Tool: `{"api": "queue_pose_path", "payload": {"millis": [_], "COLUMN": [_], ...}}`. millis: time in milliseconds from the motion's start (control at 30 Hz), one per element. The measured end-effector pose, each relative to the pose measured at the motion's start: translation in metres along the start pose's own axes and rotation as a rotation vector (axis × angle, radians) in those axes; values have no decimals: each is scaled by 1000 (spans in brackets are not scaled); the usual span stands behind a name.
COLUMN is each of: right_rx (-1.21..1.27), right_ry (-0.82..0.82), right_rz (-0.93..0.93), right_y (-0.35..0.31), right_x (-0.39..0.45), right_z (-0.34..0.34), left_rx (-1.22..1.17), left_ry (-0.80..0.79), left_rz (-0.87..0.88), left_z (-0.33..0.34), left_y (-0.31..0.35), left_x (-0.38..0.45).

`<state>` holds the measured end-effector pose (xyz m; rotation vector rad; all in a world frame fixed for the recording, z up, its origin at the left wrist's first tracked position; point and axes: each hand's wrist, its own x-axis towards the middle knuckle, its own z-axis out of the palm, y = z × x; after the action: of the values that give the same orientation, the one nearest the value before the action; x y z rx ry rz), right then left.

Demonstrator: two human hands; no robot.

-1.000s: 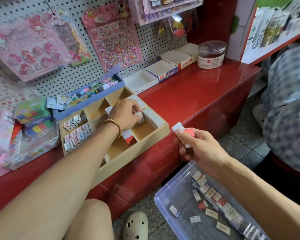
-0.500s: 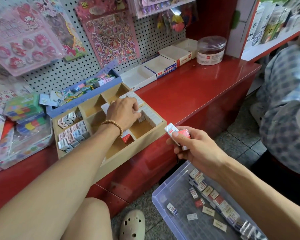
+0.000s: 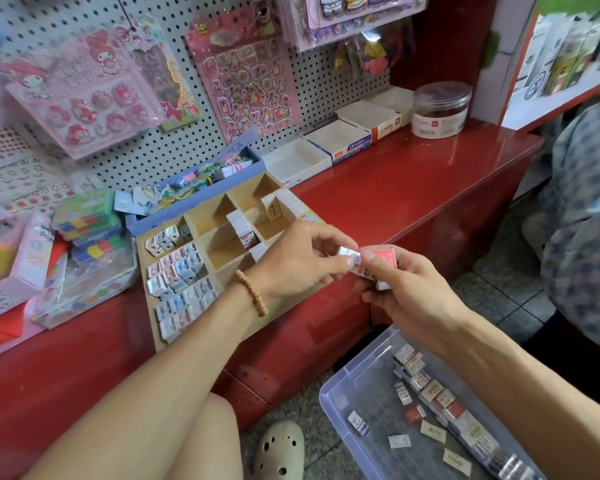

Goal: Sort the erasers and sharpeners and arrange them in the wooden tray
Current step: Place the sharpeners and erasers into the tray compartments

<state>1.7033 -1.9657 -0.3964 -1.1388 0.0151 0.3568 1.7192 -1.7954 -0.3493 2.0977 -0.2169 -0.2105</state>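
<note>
The wooden tray [image 3: 201,216] with several compartments sits on the red counter. Its left compartments hold rows of small sharpeners [image 3: 177,268]; the middle and back ones hold wrapped erasers [image 3: 242,227]. My right hand [image 3: 406,292] grips a small stack of erasers, a red-wrapped one [image 3: 383,255] on top. My left hand [image 3: 302,258] meets it over the tray's front right corner and pinches a white eraser [image 3: 349,253] at the stack's left end. A clear plastic bin [image 3: 347,393] on the floor at lower right holds several loose erasers [image 3: 430,389].
A red counter [image 3: 413,181] carries open cardboard boxes [image 3: 336,140], a clear jar [image 3: 440,110], a blue tray of clips [image 3: 194,188] and stationery packs at left. A pegboard with sticker sheets stands behind. Another person [image 3: 586,209] sits at right. My knee and a shoe [image 3: 281,448] are below.
My left hand has left the tray's middle compartment and moved right to my right hand, where it now pinches a white eraser from the held stack.
</note>
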Motion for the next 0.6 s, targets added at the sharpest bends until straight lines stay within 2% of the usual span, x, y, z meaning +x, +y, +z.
{"api": "queue_pose_path", "payload": {"millis": [100,200,333,400,600], "right_rx": [10,-79,-69,-59,-101], "right_ry": [43,118,105,97,-4], "right_rz": [9,22,64,84,95], "right_y": [-3,-3,-2,-1,6], "right_x": [3,5,8,10,10], "right_z": [4,3,9,13,14], "left_rx": [-31,27,412,547,744], "left_ry": [86,239,430,450,411], "left_rz": [-18,-46,-107,-147,-195], "left_z": [-13,-44,-90,-103,-116], "left_y": [3,1,-18,-28,-53], "left_x": [-2,-7,-9,-9,1]}}
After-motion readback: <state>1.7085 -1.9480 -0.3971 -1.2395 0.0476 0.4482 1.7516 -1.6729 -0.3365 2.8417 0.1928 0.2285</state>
